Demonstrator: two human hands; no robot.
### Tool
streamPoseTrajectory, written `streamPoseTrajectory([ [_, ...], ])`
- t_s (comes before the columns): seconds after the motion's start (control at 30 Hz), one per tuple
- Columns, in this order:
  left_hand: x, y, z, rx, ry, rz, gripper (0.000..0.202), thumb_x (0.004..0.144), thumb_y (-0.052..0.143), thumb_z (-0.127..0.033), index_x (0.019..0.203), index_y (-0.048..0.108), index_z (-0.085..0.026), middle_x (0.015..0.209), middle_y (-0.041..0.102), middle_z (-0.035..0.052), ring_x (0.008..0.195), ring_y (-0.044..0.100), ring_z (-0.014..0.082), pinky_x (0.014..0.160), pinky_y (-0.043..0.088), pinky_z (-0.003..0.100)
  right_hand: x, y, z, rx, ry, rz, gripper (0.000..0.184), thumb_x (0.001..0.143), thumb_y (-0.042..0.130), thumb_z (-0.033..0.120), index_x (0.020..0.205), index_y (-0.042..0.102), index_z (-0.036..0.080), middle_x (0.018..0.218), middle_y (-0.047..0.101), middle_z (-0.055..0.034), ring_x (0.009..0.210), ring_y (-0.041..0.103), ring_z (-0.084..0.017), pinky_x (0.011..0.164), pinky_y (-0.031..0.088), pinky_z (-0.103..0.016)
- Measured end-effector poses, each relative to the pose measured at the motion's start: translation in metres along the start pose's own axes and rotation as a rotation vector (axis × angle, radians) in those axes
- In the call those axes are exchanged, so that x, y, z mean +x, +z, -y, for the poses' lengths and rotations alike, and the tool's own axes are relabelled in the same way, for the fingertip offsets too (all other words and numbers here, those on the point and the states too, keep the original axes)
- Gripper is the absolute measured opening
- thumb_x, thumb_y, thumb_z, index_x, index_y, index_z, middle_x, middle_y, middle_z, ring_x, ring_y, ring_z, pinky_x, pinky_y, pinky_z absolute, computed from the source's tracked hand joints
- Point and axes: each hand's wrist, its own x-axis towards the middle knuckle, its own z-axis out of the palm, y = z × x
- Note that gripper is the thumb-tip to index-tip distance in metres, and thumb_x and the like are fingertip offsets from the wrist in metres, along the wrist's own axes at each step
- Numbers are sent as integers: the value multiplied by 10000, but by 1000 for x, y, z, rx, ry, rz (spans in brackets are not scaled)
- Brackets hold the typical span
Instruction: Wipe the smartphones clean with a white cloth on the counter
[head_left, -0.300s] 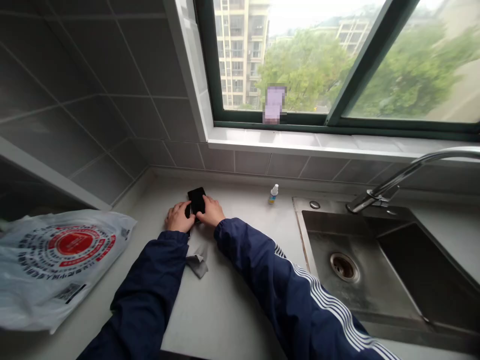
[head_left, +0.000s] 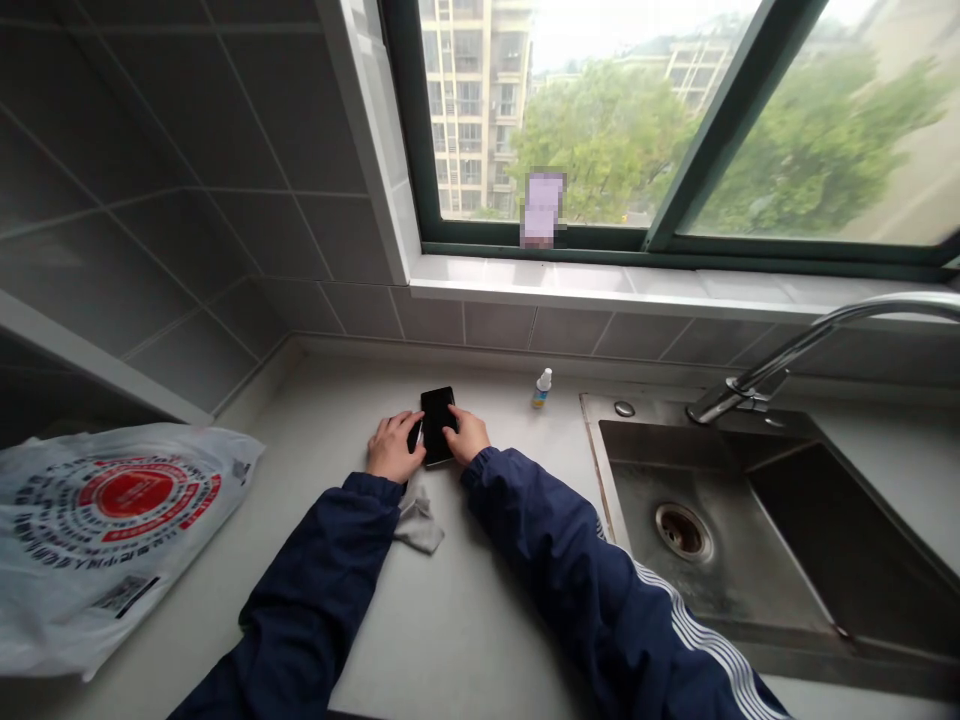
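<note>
A black phone (head_left: 437, 422) lies flat on the grey counter (head_left: 465, 620), screen dark. My left hand (head_left: 393, 449) rests at its left edge with curled fingers touching it. My right hand (head_left: 468, 436) lies on its right side, fingertips pressed onto the screen. Both arms wear dark blue sleeves; the right one has white stripes. A small crumpled grey cloth (head_left: 418, 524) lies on the counter just below my left wrist.
A small dropper bottle (head_left: 541, 388) stands by the back wall. A steel sink (head_left: 720, 540) with a tap (head_left: 780, 365) fills the right. A white plastic bag (head_left: 105, 530) with red print lies at left. A window runs above.
The view has shifted, so hands and phone sit further right in frame. Both hands stay on the phone, which looks more upright now.
</note>
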Motion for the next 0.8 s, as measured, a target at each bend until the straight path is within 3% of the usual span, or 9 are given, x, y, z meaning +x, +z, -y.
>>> streamPoseTrajectory([
  [0.23, -36, 21, -77, -65, 170, 89, 590, 751, 560, -214, 1333, 540, -311, 1427, 511, 16, 1277, 405, 290, 968, 433, 424, -71, -68, -60, 4, 41, -71, 310, 956, 575, 357, 1220, 579, 194, 1261, 582, -87, 1074, 607, -211, 920, 523, -427],
  [0.3, -47, 28, -97, -77, 201, 98, 590, 732, 571, -196, 1309, 556, -320, 1424, 513, 16, 1286, 397, 295, 960, 433, 435, -94, -86, -75, 4, 46, -110, 331, 880, 626, 299, 1206, 629, 242, 1237, 634, -97, 1116, 624, -249, 976, 521, -440],
  [0.4, -57, 37, -118, -121, 270, 132, 595, 714, 574, -167, 1287, 563, -327, 1435, 495, 27, 1311, 373, 305, 952, 429, 445, -123, -104, -94, 5, 41, -179, 389, 834, 569, 282, 1214, 653, 264, 1212, 669, -94, 1128, 642, -271, 986, 528, -468],
  [0.57, -56, 32, -126, -141, 297, 197, 627, 732, 601, -210, 1344, 506, -313, 1520, 372, 78, 1358, 361, 295, 1010, 400, 441, -141, -106, -106, -24, 24, -284, 407, 856, 474, 361, 1206, 666, 281, 1233, 661, -94, 1184, 614, -276, 1011, 511, -484],
  [0.63, -58, 23, -121, -131, 244, 214, 774, 691, 687, -293, 1419, 424, -284, 1556, 288, 121, 1372, 349, 321, 1028, 391, 428, -140, -103, -105, -41, 13, -309, 402, 856, 480, 373, 1197, 671, 279, 1248, 648, -104, 1198, 602, -280, 1034, 492, -486],
  [0.7, -65, 14, -115, -78, 138, 197, 938, 641, 748, -381, 1476, 328, -293, 1524, 319, 134, 1332, 390, 348, 1012, 398, 435, -140, -100, -103, -53, 0, -329, 398, 861, 486, 378, 1197, 670, 269, 1262, 632, -118, 1195, 599, -282, 1036, 490, -481],
  [0.8, -79, 5, -109, -42, 33, 208, 1008, 640, 747, -433, 1507, 249, -304, 1370, 455, 125, 1188, 510, 320, 953, 428, 393, -142, -98, -101, -64, -17, -355, 384, 867, 501, 365, 1203, 661, 273, 1259, 617, -123, 1172, 603, -280, 1010, 508, -465],
])
